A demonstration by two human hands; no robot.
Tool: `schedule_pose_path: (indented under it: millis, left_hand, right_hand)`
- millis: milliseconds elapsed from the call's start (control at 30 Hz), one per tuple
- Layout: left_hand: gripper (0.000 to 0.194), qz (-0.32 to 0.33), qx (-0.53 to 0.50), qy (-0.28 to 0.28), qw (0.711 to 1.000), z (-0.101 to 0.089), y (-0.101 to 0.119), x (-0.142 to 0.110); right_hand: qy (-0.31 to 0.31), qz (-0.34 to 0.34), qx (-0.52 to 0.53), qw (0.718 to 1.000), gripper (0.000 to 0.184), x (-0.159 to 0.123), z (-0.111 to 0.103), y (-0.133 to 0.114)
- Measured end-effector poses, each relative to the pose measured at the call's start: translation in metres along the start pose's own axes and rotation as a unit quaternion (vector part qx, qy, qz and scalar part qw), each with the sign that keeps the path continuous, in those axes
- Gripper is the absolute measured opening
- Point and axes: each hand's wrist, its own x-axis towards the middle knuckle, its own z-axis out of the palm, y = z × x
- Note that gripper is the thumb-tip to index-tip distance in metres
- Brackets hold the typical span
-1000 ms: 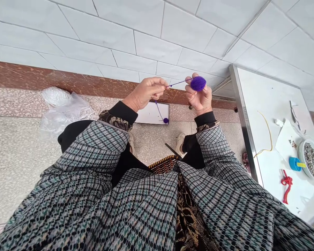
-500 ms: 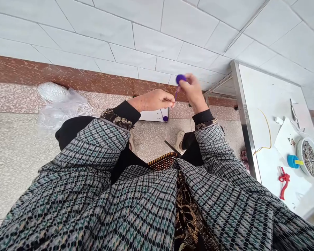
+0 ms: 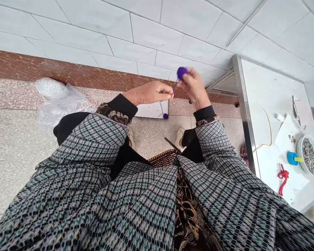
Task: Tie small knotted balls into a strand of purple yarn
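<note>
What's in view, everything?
Held yarn ball: 1, purple, right hand
Yarn strand: 1, purple, left hand
Other yarn ball: 1, purple, in tray
Tray: 1, white, floor
Cord bundle: 1, white, floor
Plastic bag: 1, clear, floor
Table: 1, white, right
Cord: 1, yellow, table
Knotted cord: 1, red, table
Bowl: 1, white, table
Small pieces: many, grey, bowl
Paper: count unclear, white, table
Stemmed object: 1, blue-yellow, table
Woven edge: 1, brown-yellow, lap
Strip: 1, dark, by woven edge
Wall tiles: many, white, ahead
Jacket: 1, checked, body
Shoes: 2, pale, floor
Hands: 2, bare, raised
</note>
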Motion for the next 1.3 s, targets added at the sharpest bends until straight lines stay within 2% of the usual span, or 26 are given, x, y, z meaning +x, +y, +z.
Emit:
schedule_pose_path:
  millis: [67, 133, 200, 233, 300, 367, 433, 500, 567, 633, 667, 733, 800, 833, 867, 900, 1000, 1067, 1133, 1167, 1200, 1233, 1300]
  left_hand:
    - [0.017, 0.011, 0.000, 0.021, 1.000, -0.002, -0.003, -0.001]
    - [0.016, 0.015, 0.003, 0.047, 0.999, -0.005, -0.007, -0.002]
    - [0.016, 0.009, 0.008, 0.061, 0.998, -0.009, -0.010, -0.003]
    - [0.016, 0.003, 0.006, 0.065, 0.998, -0.011, -0.011, -0.004]
    - [0.013, -0.009, -0.018, 0.073, 0.997, -0.013, -0.011, -0.004]
    - [0.011, -0.015, -0.062, 0.091, 0.994, -0.013, -0.012, -0.004]
    - [0.012, -0.006, -0.073, 0.084, 0.994, -0.010, -0.011, -0.002]
    - [0.013, 0.008, -0.033, 0.038, 0.999, -0.007, -0.009, -0.001]
    - [0.014, 0.018, 0.013, -0.021, 1.000, -0.003, -0.006, 0.001]
    - [0.015, 0.019, 0.029, -0.043, 0.998, -0.002, -0.003, 0.000]
    - [0.015, 0.015, 0.030, -0.034, 0.999, -0.003, -0.002, 0.000]
    - [0.015, 0.002, 0.024, 0.012, 1.000, -0.007, -0.001, -0.003]
    - [0.014, -0.025, 0.017, 0.074, 0.997, -0.012, -0.001, -0.005]
    - [0.014, -0.039, 0.012, 0.092, 0.995, -0.014, -0.002, -0.006]
    - [0.014, -0.050, 0.006, 0.100, 0.994, -0.015, -0.003, -0.007]
    - [0.014, -0.055, 0.002, 0.098, 0.994, -0.016, -0.003, -0.007]
    - [0.015, -0.037, 0.006, 0.043, 0.998, -0.011, -0.005, -0.003]
    - [0.015, -0.011, 0.017, -0.006, 1.000, -0.005, -0.005, 0.000]
    - [0.015, 0.010, 0.016, -0.045, 0.999, -0.002, -0.004, 0.002]
    - [0.015, 0.015, 0.012, -0.049, 0.999, -0.001, -0.003, 0.002]
    - [0.015, 0.014, 0.007, -0.040, 0.999, -0.002, -0.003, 0.001]
    - [0.015, 0.007, 0.001, -0.020, 1.000, -0.004, -0.003, 0.000]
    - [0.014, -0.019, -0.012, 0.036, 0.999, -0.008, -0.003, -0.002]
  right_hand:
    - [-0.085, 0.068, -0.072, 0.991, 0.044, -0.002, 0.004, 0.003]
    - [-0.217, 0.110, -0.111, 0.963, 0.048, -0.006, 0.005, 0.002]
    - [-0.332, 0.115, -0.104, 0.931, 0.053, -0.012, 0.002, -0.004]
    - [-0.353, 0.102, -0.078, 0.927, 0.055, -0.014, -0.001, -0.007]
    - [-0.319, 0.051, -0.001, 0.946, 0.063, -0.017, -0.008, -0.013]
    - [-0.217, -0.022, 0.084, 0.972, 0.072, -0.016, -0.015, -0.017]
    - [-0.100, -0.090, 0.135, 0.982, 0.073, -0.011, -0.019, -0.018]
    - [-0.011, -0.108, 0.131, 0.985, 0.065, -0.004, -0.018, -0.014]
    - [0.034, -0.071, 0.081, 0.994, 0.057, 0.002, -0.012, -0.007]
    - [0.014, -0.006, -0.015, 1.000, 0.052, 0.002, -0.003, -0.001]
    - [-0.024, 0.022, -0.067, 0.997, 0.050, 0.000, 0.001, 0.000]
    - [-0.146, 0.056, -0.129, 0.979, 0.051, -0.007, 0.006, -0.003]
    - [-0.258, 0.049, -0.100, 0.960, 0.058, -0.016, 0.005, -0.010]
    - [-0.280, 0.031, -0.063, 0.957, 0.062, -0.018, 0.003, -0.014]
    - [-0.275, 0.006, -0.022, 0.961, 0.066, -0.019, -0.001, -0.018]
    - [-0.241, -0.025, 0.017, 0.970, 0.068, -0.018, -0.005, -0.020]
    - [-0.064, -0.099, 0.075, 0.990, 0.063, -0.008, -0.013, -0.016]
    - [0.011, -0.089, 0.059, 0.994, 0.055, 0.000, -0.013, -0.008]
    - [0.024, -0.047, 0.024, 0.998, 0.048, 0.003, -0.009, 0.001]
    - [-0.002, -0.022, -0.004, 1.000, 0.046, 0.002, -0.006, 0.005]
    - [-0.053, 0.007, -0.037, 0.998, 0.045, 0.000, -0.003, 0.006]
    - [-0.125, 0.035, -0.069, 0.989, 0.044, -0.004, 0.000, 0.007]
    - [-0.282, 0.075, -0.094, 0.952, 0.046, -0.012, 0.003, 0.002]
